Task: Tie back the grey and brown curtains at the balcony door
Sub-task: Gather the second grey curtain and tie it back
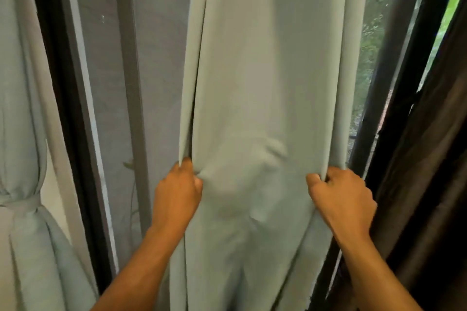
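Note:
A pale grey curtain hangs straight down in the middle of the view, in front of the balcony door. My left hand grips its left edge, fingers curled into the fold. My right hand grips its right edge at about the same height. The cloth between the hands bulges and wrinkles. A dark brown curtain hangs loose at the far right, just beyond my right hand. No tie-back for the middle curtain is visible.
Another pale grey curtain at the far left is gathered and bound by a matching band. The dark door frame and a screened pane stand behind. Green foliage shows through the glass at right.

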